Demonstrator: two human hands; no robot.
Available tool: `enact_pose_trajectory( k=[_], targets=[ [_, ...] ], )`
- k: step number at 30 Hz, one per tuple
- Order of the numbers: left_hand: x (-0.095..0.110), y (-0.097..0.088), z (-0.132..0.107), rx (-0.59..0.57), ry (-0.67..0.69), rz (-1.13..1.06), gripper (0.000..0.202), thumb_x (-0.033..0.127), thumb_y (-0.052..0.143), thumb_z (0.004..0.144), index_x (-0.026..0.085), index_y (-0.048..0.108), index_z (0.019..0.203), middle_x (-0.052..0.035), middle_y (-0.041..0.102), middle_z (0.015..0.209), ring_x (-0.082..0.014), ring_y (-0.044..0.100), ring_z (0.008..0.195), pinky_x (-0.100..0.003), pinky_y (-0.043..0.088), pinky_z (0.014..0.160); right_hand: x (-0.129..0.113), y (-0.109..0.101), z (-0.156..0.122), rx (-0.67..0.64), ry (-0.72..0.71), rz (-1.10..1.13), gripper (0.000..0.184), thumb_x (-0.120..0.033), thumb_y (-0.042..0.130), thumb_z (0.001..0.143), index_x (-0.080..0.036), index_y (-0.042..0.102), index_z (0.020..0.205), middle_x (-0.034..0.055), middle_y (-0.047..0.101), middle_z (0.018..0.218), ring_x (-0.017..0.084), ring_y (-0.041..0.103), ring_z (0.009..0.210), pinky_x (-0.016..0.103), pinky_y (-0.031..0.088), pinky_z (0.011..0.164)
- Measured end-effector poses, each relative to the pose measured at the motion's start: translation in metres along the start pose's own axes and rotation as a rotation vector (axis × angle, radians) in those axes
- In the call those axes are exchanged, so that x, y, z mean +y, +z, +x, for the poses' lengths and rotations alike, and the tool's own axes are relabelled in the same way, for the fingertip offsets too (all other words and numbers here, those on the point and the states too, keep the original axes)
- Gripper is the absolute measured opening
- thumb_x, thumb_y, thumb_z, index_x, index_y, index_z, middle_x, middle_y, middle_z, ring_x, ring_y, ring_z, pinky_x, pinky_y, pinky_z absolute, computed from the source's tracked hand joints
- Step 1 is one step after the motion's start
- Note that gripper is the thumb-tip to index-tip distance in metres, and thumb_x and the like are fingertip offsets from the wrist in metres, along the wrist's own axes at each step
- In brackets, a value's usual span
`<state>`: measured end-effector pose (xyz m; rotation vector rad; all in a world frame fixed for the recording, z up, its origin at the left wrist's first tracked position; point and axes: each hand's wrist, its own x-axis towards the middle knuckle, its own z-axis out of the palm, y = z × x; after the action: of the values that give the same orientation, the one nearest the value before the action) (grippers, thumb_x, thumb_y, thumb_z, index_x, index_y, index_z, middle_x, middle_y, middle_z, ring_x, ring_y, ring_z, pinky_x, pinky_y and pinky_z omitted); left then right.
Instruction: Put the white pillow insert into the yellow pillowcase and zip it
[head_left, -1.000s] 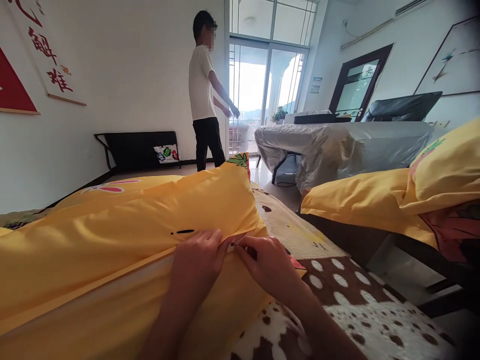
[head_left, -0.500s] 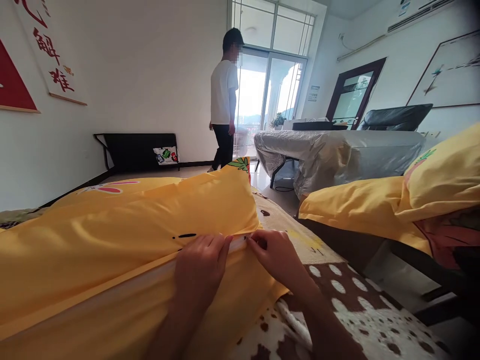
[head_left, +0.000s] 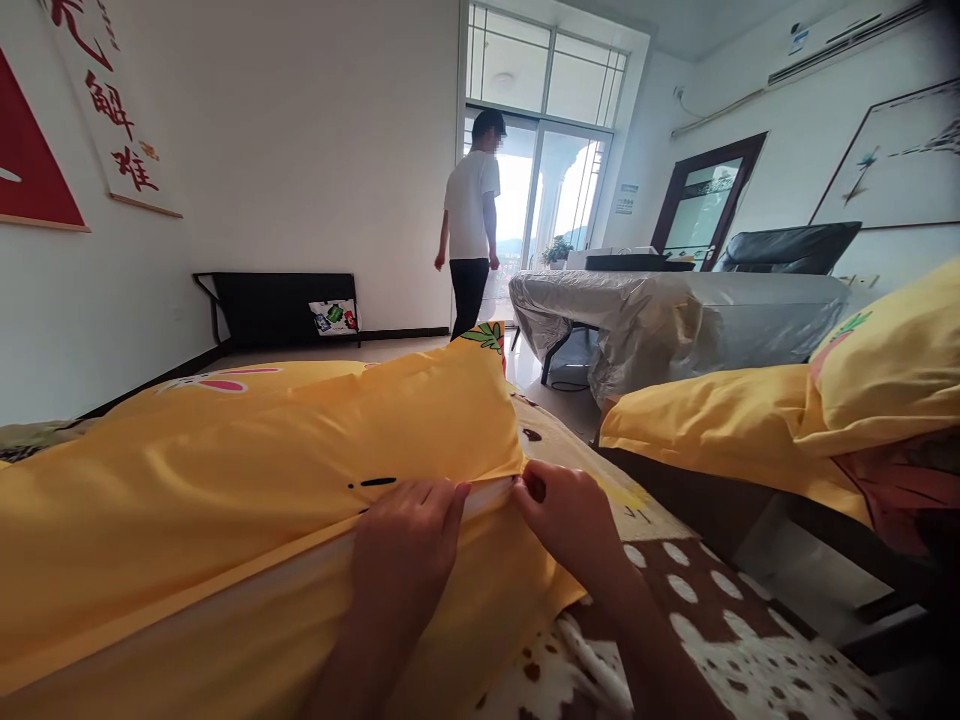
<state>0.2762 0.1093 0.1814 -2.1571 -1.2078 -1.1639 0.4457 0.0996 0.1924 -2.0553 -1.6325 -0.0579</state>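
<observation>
A yellow duvet cover (head_left: 247, 460) with printed carrots and other figures lies across the bed in front of me. Along its open edge runs a pale zipper strip (head_left: 486, 500). My left hand (head_left: 409, 545) is closed on this edge, thumb toward the right. Just beyond it, my right hand (head_left: 566, 515) pinches the zipper near the cover's right corner. A tiny dark piece, which looks like the zipper pull, sits at the right fingertips and is mostly hidden by them.
A brown and cream spotted blanket (head_left: 720, 620) covers the bed on the right. More yellow bedding (head_left: 705, 410) lies beyond it. A plastic-covered table (head_left: 757, 310) stands behind. A person (head_left: 471, 215) walks near the glass doors, and a black folded frame (head_left: 277, 308) leans against the wall.
My right hand has slid a little rightward along the zipper toward the corner, while the left keeps its hold on the edge. The person has moved toward the glass doors.
</observation>
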Motion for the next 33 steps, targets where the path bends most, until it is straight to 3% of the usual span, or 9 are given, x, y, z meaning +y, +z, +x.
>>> enact_pose_trajectory(
  k=[7,12,17,28,33],
  targets=[
    [-0.002,0.000,0.001,0.028,-0.011,-0.003,0.035,0.029,0.046,0.091,0.019,0.048,0.058,0.0030,0.050,0.054,-0.0126,0.043,0.052,-0.028,0.022,0.056,-0.005,0.010,-0.003,0.009,-0.048,-0.053,0.029,-0.031,0.039,0.090,-0.018,0.054,0.069,0.0027,0.063,0.066,0.011,0.046,0.057,0.027,0.016,0.055],
    [-0.005,0.001,0.000,0.040,0.024,-0.019,0.034,0.029,0.046,0.091,0.019,0.046,0.058,0.0033,0.050,0.054,-0.0120,0.044,0.052,-0.028,0.023,0.055,-0.007,0.023,0.005,0.009,-0.067,0.034,0.023,-0.025,0.045,0.085,-0.017,0.052,0.065,0.0020,0.062,0.065,0.011,0.046,0.059,0.026,0.018,0.055],
    [-0.006,0.001,0.001,0.030,0.025,-0.025,0.034,0.029,0.047,0.091,0.019,0.046,0.059,0.0031,0.050,0.055,-0.0120,0.045,0.053,-0.028,0.024,0.055,-0.001,0.019,0.010,0.012,-0.036,0.022,0.023,-0.027,0.046,0.085,-0.018,0.054,0.066,0.0013,0.061,0.065,0.011,0.046,0.059,0.026,0.018,0.055],
    [-0.002,0.000,0.000,-0.017,0.011,-0.014,0.033,0.029,0.044,0.092,0.019,0.049,0.060,0.0020,0.054,0.058,-0.0132,0.047,0.057,-0.028,0.024,0.057,-0.002,0.023,0.009,0.191,0.007,-0.122,0.020,-0.027,0.050,0.080,-0.017,0.056,0.064,0.0020,0.056,0.057,0.010,0.040,0.052,0.028,0.013,0.053],
    [-0.008,0.002,0.001,-0.022,0.002,-0.023,0.032,0.029,0.045,0.092,0.019,0.048,0.061,0.0034,0.053,0.056,-0.0120,0.048,0.055,-0.027,0.024,0.055,-0.001,0.026,0.008,0.142,-0.067,-0.078,0.021,-0.027,0.045,0.084,-0.018,0.056,0.069,0.0012,0.060,0.062,0.010,0.044,0.054,0.027,0.015,0.054]
  ],
)
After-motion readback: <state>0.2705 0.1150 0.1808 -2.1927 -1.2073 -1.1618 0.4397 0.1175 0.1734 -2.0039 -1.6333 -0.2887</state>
